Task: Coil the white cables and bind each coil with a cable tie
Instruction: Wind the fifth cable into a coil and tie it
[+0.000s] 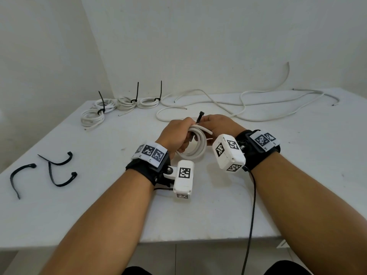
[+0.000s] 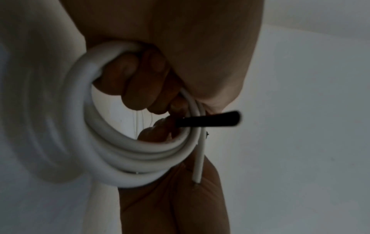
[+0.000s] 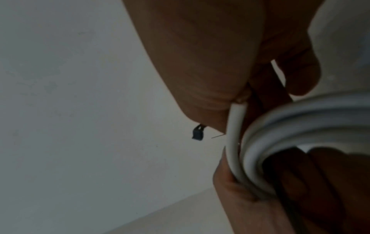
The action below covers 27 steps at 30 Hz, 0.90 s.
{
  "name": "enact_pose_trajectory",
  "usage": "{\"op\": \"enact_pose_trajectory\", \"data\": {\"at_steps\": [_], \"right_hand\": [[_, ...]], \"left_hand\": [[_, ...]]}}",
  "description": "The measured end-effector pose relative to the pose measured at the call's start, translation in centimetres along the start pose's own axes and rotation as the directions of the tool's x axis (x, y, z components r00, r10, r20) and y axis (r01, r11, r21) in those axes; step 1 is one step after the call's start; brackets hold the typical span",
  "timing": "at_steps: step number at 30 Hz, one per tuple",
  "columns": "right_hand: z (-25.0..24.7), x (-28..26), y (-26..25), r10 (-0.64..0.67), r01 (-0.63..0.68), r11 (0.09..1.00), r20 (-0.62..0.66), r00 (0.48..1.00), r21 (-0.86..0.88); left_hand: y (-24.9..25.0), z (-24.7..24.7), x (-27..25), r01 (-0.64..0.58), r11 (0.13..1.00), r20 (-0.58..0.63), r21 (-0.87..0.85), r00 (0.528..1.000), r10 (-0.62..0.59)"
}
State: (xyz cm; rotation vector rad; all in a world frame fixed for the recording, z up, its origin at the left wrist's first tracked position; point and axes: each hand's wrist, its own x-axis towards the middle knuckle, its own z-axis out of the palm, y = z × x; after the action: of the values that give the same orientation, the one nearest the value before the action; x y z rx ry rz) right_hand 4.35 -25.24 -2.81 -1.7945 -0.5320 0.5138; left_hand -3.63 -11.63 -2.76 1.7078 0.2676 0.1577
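Observation:
A small coil of white cable (image 1: 196, 147) hangs just above the white table (image 1: 198, 215) at the centre, between both hands. My left hand (image 1: 177, 132) grips the coil's left side, its fingers (image 2: 144, 82) curled through the loop. My right hand (image 1: 217, 125) meets it at the coil's top and pinches a black cable tie (image 1: 200, 117), whose head pokes up between the hands. The tie (image 2: 210, 121) crosses the coil (image 2: 124, 158) strands in the left wrist view. In the right wrist view the tie's head (image 3: 198, 133) shows past my palm, beside the coil (image 3: 300, 125). A cut cable end (image 3: 236, 120) lies along the coil.
Several coils bound with black ties (image 1: 127, 102) sit at the back left. Loose white cables (image 1: 258, 110) sprawl across the back right. Three spare black ties (image 1: 57, 169) lie at the left. White walls close the far side, and the table's front edge (image 1: 198, 242) is near my body.

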Motion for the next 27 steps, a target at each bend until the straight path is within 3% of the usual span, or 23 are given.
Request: {"op": "enact_pose_trajectory", "data": {"at_steps": [5,12,16,22,25,27], "right_hand": [[0.2,-0.1,-0.5,0.013,-0.028,0.992,0.125,0.992,0.119],[0.4,-0.3,-1.1,-0.014,0.006,0.985,0.048,0.999,0.171],[0.6,-1.1,-1.7,-0.047,0.046,0.995,0.018,0.999,0.09],[0.8,-1.0,-1.6,-0.048,0.025,0.95,0.067,0.997,0.311],[1.3,-1.6,-1.8,-0.16,0.157,0.986,0.067,0.985,0.054],[1.5,-2.1,-2.0,-0.245,0.264,0.945,0.119,0.962,-0.192]], "left_hand": [[0.2,0.2,-0.2,0.005,0.999,-0.042,-0.05,0.999,-0.007],[0.1,0.6,-0.1,0.01,1.0,-0.091,-0.03,0.996,-0.012],[0.1,0.6,-0.1,-0.033,0.998,-0.085,-0.054,0.996,0.028],[0.2,-0.1,0.0,-0.043,0.984,-0.115,-0.17,0.993,0.024],[0.1,-0.6,0.3,0.01,0.966,-0.181,-0.259,0.982,-0.059],[0.1,-0.9,0.6,0.02,0.949,-0.243,-0.316,0.965,-0.101]]}}
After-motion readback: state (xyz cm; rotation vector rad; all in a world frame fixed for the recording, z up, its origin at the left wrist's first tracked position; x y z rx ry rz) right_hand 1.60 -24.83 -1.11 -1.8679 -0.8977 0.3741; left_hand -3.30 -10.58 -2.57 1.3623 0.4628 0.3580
